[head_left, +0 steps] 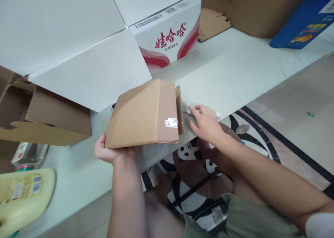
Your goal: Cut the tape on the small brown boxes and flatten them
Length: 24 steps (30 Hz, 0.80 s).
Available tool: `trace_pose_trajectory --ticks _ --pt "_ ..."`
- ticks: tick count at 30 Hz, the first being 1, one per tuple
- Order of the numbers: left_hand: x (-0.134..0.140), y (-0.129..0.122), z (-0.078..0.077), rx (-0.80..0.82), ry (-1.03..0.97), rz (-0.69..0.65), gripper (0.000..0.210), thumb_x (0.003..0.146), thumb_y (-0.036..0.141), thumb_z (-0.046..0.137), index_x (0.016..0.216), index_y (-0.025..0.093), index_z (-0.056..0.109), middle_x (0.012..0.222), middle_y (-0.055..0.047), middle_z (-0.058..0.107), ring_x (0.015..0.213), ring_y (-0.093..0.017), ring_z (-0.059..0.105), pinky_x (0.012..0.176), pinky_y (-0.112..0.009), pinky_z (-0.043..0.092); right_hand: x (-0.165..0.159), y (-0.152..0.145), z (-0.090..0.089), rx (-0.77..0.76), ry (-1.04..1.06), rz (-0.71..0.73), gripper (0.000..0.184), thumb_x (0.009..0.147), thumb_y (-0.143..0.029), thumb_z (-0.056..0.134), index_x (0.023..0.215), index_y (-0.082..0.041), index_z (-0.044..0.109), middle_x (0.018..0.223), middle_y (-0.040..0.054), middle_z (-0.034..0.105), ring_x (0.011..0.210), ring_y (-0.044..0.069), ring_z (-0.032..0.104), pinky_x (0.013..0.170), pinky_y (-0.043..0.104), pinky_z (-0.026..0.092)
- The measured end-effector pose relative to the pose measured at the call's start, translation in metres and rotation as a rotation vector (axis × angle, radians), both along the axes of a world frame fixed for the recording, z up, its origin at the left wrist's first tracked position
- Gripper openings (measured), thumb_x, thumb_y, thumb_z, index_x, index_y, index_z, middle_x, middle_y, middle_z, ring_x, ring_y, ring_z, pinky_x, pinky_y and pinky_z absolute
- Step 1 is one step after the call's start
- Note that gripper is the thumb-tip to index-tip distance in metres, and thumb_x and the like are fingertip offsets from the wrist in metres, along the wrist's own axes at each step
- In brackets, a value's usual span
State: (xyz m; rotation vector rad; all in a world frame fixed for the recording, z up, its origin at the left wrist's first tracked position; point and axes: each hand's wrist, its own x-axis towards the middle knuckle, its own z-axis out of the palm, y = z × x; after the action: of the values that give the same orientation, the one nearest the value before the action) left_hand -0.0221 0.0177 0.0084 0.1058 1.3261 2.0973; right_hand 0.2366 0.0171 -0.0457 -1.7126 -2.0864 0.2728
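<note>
A small brown cardboard box [138, 114] is tilted up over the table, with a strip of shiny tape [171, 122] on its side and a flap [179, 109] standing out at the right. My left hand [113, 153] grips its lower left corner from below, thumb at the outer edge and the other fingers hidden underneath. To the right of the box, my right hand [205, 121] is low over the table edge, its thumb and forefinger apart. A thin pale item [218, 115] lies under that hand, mostly covered; its kind is unclear.
Large white cartons [91, 71] and a red-and-white carton [167, 36] stand behind. At left are an open brown carton [60, 116] and a yellow bottle [26, 196]. A blue container [300, 22] stands far right. The pale tabletop [235, 67] ends in front of my legs.
</note>
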Motion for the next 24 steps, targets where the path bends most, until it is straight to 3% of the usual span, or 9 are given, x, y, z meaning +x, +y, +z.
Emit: trace_pose_trajectory --ticks 3,7,11,18,24 --pt "0.000 0.000 0.001 -0.014 -0.005 -0.007 0.019 0.063 0.032 0.044 0.078 0.021 0.047 0.080 -0.008 0.059 0.085 -0.026 0.066 0.063 -0.033 0.051 -0.004 -0.003 0.003 -0.007 0.292 0.179 0.031 0.096 -0.032 0.045 0.112 -0.016 0.066 0.107 0.0162 0.065 0.102 0.031 0.060 0.091 0.047 0.047" --pt "-0.004 0.000 -0.001 -0.005 0.026 -0.016 0.020 0.063 0.033 0.045 0.078 0.021 0.045 0.079 -0.007 0.057 0.084 -0.026 0.065 0.065 -0.033 0.050 -0.010 -0.008 0.010 -0.152 0.619 0.344 0.032 0.101 -0.039 0.036 0.092 -0.021 0.060 0.087 0.0073 0.064 0.084 0.023 0.060 0.078 0.037 0.047" --pt "-0.008 -0.001 -0.008 0.015 0.106 -0.065 0.021 0.062 0.036 0.046 0.077 0.022 0.041 0.078 -0.006 0.055 0.082 -0.025 0.063 0.066 -0.034 0.050 -0.014 -0.009 0.010 -0.226 0.809 0.331 0.029 0.099 -0.044 0.041 0.092 -0.021 0.058 0.084 0.0043 0.063 0.081 0.021 0.059 0.077 0.035 0.045" --pt "-0.006 -0.001 -0.019 0.057 0.207 -0.065 0.025 0.064 0.035 0.052 0.070 0.023 0.030 0.077 -0.001 0.048 0.073 -0.017 0.056 0.064 -0.029 0.048 -0.016 -0.009 0.010 -0.337 0.999 0.213 0.028 0.090 -0.048 0.055 0.079 -0.023 0.050 0.070 -0.0030 0.048 0.064 0.014 0.045 0.061 0.029 0.038" --pt "-0.006 -0.001 -0.019 0.074 0.206 -0.082 0.024 0.065 0.034 0.052 0.070 0.023 0.031 0.080 -0.002 0.050 0.073 -0.017 0.057 0.064 -0.030 0.049 -0.015 -0.009 0.013 -0.428 1.089 0.241 0.027 0.086 -0.048 0.060 0.083 -0.022 0.053 0.070 -0.0030 0.051 0.062 0.014 0.048 0.061 0.029 0.040"
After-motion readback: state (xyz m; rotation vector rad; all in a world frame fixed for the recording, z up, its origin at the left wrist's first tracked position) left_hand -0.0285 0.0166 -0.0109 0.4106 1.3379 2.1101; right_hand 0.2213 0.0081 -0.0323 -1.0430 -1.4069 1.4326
